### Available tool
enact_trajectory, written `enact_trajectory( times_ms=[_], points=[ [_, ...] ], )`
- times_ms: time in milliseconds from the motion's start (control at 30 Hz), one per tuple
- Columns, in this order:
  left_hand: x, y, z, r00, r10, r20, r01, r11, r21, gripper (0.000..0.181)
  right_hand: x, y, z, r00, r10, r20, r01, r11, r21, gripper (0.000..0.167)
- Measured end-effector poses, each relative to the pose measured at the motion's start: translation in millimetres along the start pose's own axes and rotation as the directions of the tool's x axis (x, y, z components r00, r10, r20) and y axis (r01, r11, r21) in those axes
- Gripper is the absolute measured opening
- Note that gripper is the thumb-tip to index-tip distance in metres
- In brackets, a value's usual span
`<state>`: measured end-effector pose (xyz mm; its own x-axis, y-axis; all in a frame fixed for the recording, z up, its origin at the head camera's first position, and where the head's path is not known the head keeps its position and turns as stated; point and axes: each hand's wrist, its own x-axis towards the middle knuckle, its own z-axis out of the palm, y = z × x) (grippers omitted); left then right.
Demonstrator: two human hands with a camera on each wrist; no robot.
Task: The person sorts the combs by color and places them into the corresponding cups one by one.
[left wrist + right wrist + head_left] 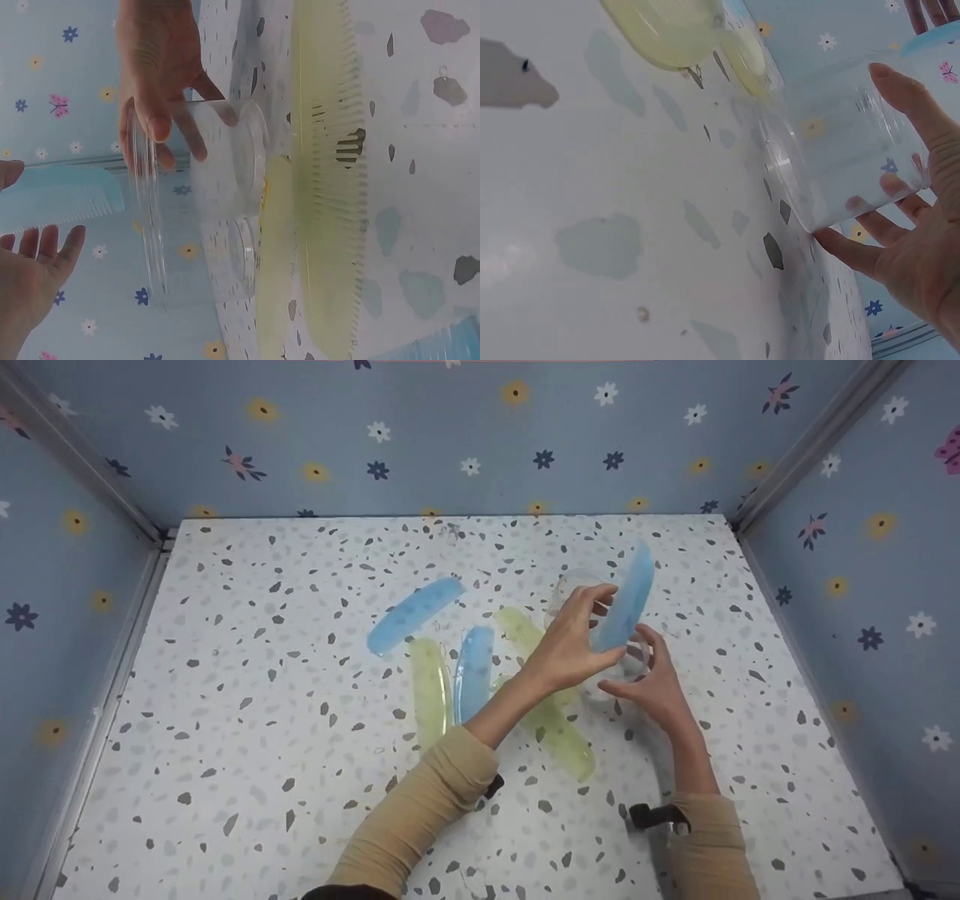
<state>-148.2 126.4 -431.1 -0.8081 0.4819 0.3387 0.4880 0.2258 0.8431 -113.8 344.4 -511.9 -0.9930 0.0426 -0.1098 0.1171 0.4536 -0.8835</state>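
My left hand pinches a light-blue comb between thumb and fingers, holding it tilted above a clear cup. The comb's teeth show in the left wrist view. My right hand curls its thumb and fingers round the side of that cup, which stands on the table. Behind my left hand is a second clear round container, mostly hidden by the hand. My left forearm partly covers the yellow-green combs lying below it.
Left of the hands, two more blue combs lie near a yellow-green comb. Other yellow-green combs lie under the left arm. The speckled white table is enclosed by flowered blue panels.
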Motion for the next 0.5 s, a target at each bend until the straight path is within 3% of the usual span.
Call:
enact_trajectory(
  times_ms=[100, 200, 333, 500],
  points=[
    [4.7, 2.3, 8.3, 0.999, 0.007, 0.031, -0.009, 0.997, 0.077, 0.076, 0.1, 0, -2, 1.0, 0.017, -0.003, -0.017, 1.0, -0.002, 0.116],
    [6.8, 2.9, 15.9, 0.998, -0.022, 0.065, 0.011, 0.987, 0.163, 0.077, -1.7, -1, -2, 1.0, 0.017, -0.003, -0.017, 1.0, -0.014, 0.12],
    [6.8, -1.6, 23.6, 0.993, -0.071, 0.092, 0.044, 0.964, 0.263, 0.08, -3.6, -3, -1, 1.0, 0.001, -0.001, -0.001, 1.0, -0.008, 0.122],
    [6.6, -10.4, 29.7, 0.992, -0.071, 0.106, 0.027, 0.931, 0.364, 0.076, -2.2, -1, 0, 1.0, -0.023, -0.001, 0.023, 1.0, -0.007, 0.121]
  ],
)
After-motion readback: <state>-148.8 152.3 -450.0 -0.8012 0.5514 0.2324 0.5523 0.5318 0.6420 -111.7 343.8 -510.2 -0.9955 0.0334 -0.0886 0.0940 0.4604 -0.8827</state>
